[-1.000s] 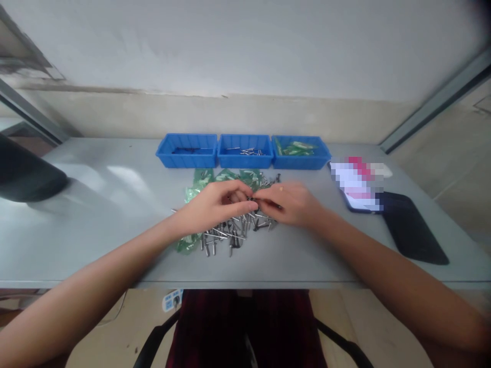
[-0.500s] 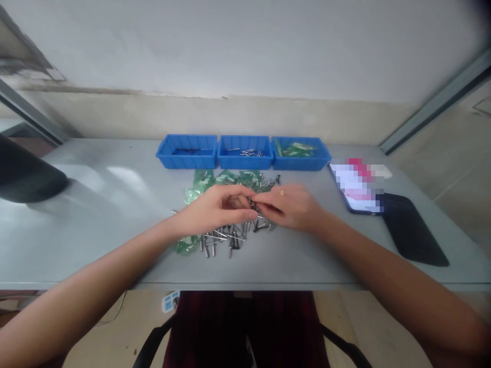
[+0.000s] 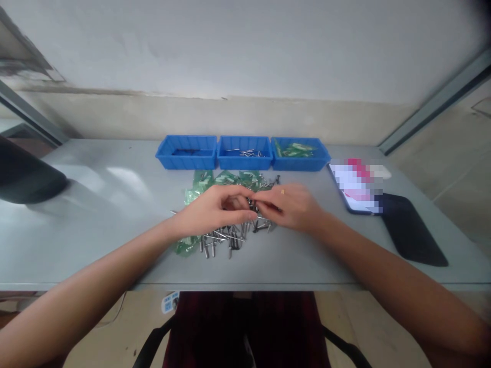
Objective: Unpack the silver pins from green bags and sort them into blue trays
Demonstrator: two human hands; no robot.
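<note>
My left hand [image 3: 217, 210] is over a loose pile of blind rivets [image 3: 222, 236] and dark screws [image 3: 256, 228], its fingers curled inward and its thumb below them. Small metal pieces show by its fingertips, but whether they lie in the hand or under it is unclear. Touching it from the right, my right hand [image 3: 293, 207] has thumb and forefinger pinched together, and what is between them is too small to name. Green plastic packets [image 3: 199, 191] lie beyond and left of the hands. Both hands hide the middle of the pile.
Behind the pile stand three blue bins: the left bin [image 3: 186, 162] with dark pieces, the middle bin [image 3: 244, 163] with rivets, the right bin [image 3: 301, 164] with green packets. At right lie a phone [image 3: 353, 197] and a black flat object [image 3: 416, 232]. A dark cylinder [image 3: 30, 176] is at left.
Both hands stay together above the pile in nearly the same pose. The view has shifted very slightly; nothing else has visibly moved.
</note>
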